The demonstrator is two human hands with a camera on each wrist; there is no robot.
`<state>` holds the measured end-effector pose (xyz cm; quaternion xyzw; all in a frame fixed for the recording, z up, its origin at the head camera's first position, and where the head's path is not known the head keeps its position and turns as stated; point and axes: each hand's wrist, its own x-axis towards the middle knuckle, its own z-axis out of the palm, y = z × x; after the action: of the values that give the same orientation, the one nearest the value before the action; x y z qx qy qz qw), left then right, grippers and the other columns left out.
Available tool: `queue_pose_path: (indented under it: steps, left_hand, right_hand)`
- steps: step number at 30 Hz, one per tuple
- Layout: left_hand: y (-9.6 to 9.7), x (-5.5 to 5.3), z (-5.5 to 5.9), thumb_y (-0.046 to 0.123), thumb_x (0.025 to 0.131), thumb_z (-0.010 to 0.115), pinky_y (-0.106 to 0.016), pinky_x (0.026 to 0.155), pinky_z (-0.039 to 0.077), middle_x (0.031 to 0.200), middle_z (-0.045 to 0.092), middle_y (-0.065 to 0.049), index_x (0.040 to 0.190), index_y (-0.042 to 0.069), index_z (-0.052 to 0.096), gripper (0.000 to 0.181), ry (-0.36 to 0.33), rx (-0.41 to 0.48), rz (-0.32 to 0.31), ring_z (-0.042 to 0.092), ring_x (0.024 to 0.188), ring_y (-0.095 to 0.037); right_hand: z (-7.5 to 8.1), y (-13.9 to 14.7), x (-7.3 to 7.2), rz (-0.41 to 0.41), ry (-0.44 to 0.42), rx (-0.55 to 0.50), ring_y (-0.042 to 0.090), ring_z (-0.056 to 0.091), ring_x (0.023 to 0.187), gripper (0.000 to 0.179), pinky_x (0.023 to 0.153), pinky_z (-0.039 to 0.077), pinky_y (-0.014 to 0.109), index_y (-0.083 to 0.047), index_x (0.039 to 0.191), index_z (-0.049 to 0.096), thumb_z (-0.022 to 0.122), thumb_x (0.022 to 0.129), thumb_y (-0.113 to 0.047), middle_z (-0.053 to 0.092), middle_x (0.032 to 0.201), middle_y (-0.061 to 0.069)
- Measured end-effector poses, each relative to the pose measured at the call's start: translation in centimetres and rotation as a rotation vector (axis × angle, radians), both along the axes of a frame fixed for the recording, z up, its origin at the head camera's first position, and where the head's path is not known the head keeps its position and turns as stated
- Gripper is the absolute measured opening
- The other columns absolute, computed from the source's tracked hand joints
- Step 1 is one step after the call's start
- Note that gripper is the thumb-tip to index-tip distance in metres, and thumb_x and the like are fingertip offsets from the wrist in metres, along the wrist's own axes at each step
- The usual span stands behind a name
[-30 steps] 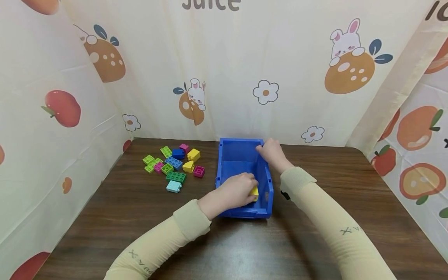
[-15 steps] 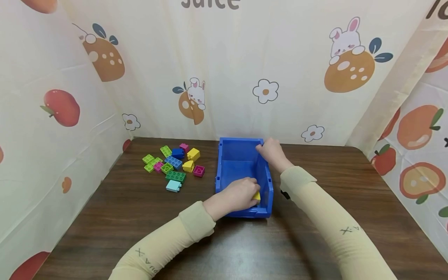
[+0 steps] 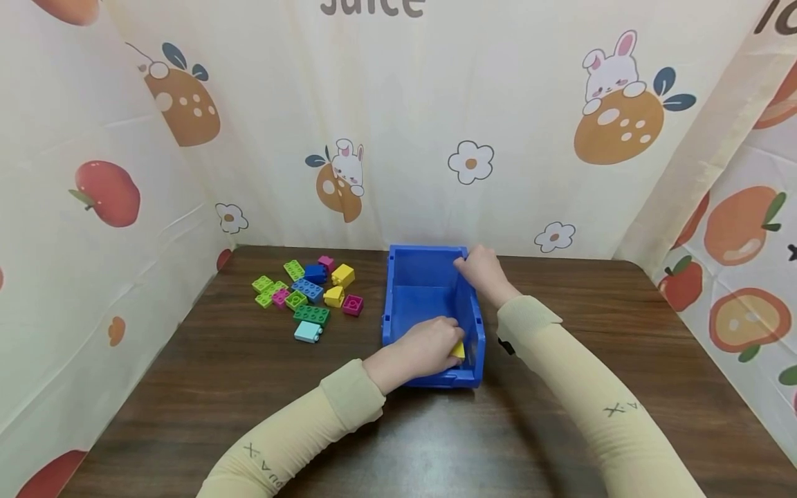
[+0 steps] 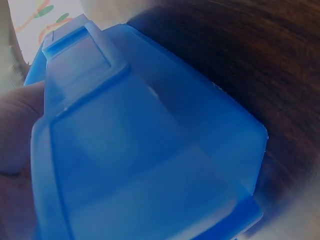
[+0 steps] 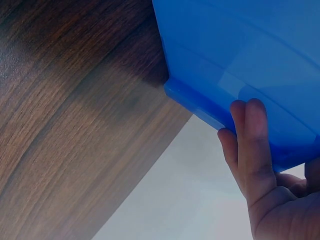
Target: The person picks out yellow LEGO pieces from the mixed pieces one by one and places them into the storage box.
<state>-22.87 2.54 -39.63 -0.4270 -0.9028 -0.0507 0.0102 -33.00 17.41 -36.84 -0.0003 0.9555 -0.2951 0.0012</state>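
A blue plastic bin (image 3: 426,267) stands on the table, its low front lip facing me. My left hand (image 3: 422,347) reaches over the front left of the bin and grips a yellow toy brick (image 3: 459,350), mostly hidden by the fingers, near the inner right wall. My right hand (image 3: 487,274) holds the far right rim; in the right wrist view its fingers (image 5: 256,120) lie along the outer wall. The left wrist view is filled by the bin's outside (image 4: 125,145), with part of my left hand (image 4: 16,130) at the left edge.
Left of the bin, several loose bricks lie on the brown table (image 3: 205,387): a dark green one (image 3: 312,315), a pale blue one (image 3: 308,332), a magenta one (image 3: 353,305) and yellow ones (image 3: 343,275). A printed curtain (image 3: 405,194) hangs behind and at both sides.
My left hand has shifted slightly right inside the bin with the yellow brick, toward the right wall. The right hand has stayed on the rim.
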Motion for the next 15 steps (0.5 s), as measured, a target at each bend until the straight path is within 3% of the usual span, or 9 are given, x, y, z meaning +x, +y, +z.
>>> queue_pose_path:
  steps: [15]
  left_hand:
    - [-0.6, 0.5, 1.2, 0.033, 0.086, 0.069, -0.020, 0.078, 0.052, 0.100, 0.065, -0.001, 0.112, 0.011, 0.068, 0.034, -0.021, -0.021, -0.002, 0.059, 0.088, -0.010]
  right_hand:
    - [0.1, -0.1, -0.1, 0.000, -0.013, 0.015, 0.012, 0.039, 0.041, 0.040, 0.039, 0.035, 0.021, -0.011, 0.056, 0.034, 0.047, 0.094, -0.018, 0.032, 0.049, -0.002]
